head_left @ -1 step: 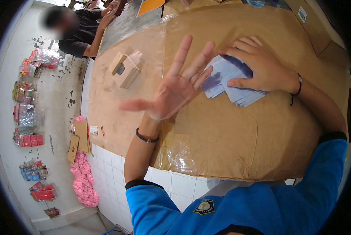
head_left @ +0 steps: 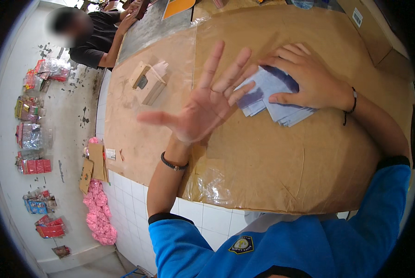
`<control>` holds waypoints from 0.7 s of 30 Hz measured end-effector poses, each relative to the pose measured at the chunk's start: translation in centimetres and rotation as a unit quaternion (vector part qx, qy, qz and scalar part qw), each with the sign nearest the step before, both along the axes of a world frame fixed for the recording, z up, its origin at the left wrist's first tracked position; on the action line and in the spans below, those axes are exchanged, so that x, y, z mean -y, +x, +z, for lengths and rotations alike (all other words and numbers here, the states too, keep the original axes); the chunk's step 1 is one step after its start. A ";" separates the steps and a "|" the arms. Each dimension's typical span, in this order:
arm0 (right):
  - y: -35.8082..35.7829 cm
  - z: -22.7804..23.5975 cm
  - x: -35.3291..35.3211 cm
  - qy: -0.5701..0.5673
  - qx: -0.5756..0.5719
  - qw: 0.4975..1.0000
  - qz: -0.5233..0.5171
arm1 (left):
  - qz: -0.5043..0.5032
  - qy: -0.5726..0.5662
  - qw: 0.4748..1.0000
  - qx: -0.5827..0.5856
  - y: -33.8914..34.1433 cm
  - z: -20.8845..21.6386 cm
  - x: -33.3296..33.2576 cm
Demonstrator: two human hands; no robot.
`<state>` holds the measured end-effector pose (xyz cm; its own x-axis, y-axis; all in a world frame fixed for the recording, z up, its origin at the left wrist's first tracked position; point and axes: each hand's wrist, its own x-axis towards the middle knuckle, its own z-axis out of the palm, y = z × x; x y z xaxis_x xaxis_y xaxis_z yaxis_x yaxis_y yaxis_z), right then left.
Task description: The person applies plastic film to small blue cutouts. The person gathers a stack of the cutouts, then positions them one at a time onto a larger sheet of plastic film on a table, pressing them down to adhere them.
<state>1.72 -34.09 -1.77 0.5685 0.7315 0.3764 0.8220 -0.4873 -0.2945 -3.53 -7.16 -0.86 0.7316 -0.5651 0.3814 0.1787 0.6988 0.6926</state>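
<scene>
My left hand point(head_left: 205, 104) is raised above the table, palm up and holding nothing, with its fingers and thumb spread wide. Under my right hand point(head_left: 309, 78) lies a loose stack of pale blue sheets point(head_left: 281, 110), with darker blue patches; whether they are paper or cloth I cannot tell. The right palm rests on the stack, fingers stretched over its far edge and thumb apart on top. Beyond my left hand sits a small wooden block point(head_left: 153, 92) with a band around it and pale pink slips at its top.
The table point(head_left: 263, 162) is covered in brown board and clear plastic. A cardboard box point(head_left: 372, 28) stands at the far right. At the far left another person point(head_left: 94, 41) works by a grey surface with an orange sheet point(head_left: 177, 7). Packets point(head_left: 31, 134) hang on the left wall above pink bundles point(head_left: 98, 213).
My left hand has shifted very slightly, its thumb a little further left and its fingers a bit more spread. The right hand and the stack look the same.
</scene>
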 end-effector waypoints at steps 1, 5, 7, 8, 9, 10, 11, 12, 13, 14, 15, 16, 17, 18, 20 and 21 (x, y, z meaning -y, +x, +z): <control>0.1 -0.1 0.0 0.008 0.000 1.000 0.003 | -0.002 -0.018 0.999 -0.032 -0.2 0.4 0.1; -0.1 -0.1 -0.1 0.016 -0.003 1.000 0.001 | 0.067 -0.015 0.996 -0.059 -0.3 0.9 -1.7; 0.0 -0.1 -0.3 0.025 -0.012 1.000 0.011 | 0.061 0.004 0.998 0.005 0.3 0.5 -2.8; 0.0 -0.2 -0.2 0.027 -0.013 1.000 0.008 | 0.060 0.009 0.998 0.017 0.5 0.5 -2.8; 0.0 -0.3 -0.2 0.029 -0.014 0.999 0.005 | 0.072 0.010 0.997 -0.007 0.2 0.8 -2.5; 0.0 -0.4 -0.1 0.031 -0.015 0.999 0.002 | 0.085 0.011 0.996 -0.031 0.1 1.0 -2.3; -0.1 -0.2 -0.1 0.021 -0.018 1.000 0.000 | 0.091 0.007 0.994 -0.053 -0.1 0.9 -2.2; -0.2 0.1 -0.1 0.011 -0.021 1.000 -0.002 | 0.097 0.004 0.992 -0.075 -0.1 0.9 -2.2; -0.3 0.4 -0.1 0.002 -0.024 1.000 -0.004 | 0.103 0.001 0.990 -0.097 -0.3 0.8 -2.2; -0.5 0.8 -0.2 0.032 -0.011 0.999 -0.001 | 0.100 -0.003 0.989 -0.112 -0.5 0.9 -1.9; -0.8 1.2 -0.6 0.062 0.001 0.998 0.000 | 0.095 -0.005 0.987 -0.129 -0.8 1.0 -1.5; -1.1 1.7 -1.1 0.092 0.013 0.996 0.000 | 0.089 -0.007 0.985 -0.145 -1.1 1.2 -1.1; -1.7 2.4 -1.7 0.143 -0.021 0.989 0.035 | 0.076 0.007 0.987 -0.142 -1.3 1.3 -0.8; -2.3 2.9 -2.4 0.195 -0.056 0.977 0.071 | 0.065 0.024 0.988 -0.141 -1.6 1.3 -0.8; -3.3 3.6 -3.2 0.258 -0.188 0.939 0.125 | 0.041 0.039 0.989 -0.140 -2.3 1.4 -0.3; -3.7 3.8 -3.4 0.268 -0.282 0.910 0.142 | 0.028 0.038 0.989 -0.141 -2.6 1.4 0.0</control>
<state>-1.97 -30.70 2.00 0.5983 0.6767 0.4291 0.5368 0.0591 -0.8416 -6.11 -7.16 0.54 0.8342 -0.5391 0.1159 0.3342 0.6615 0.6714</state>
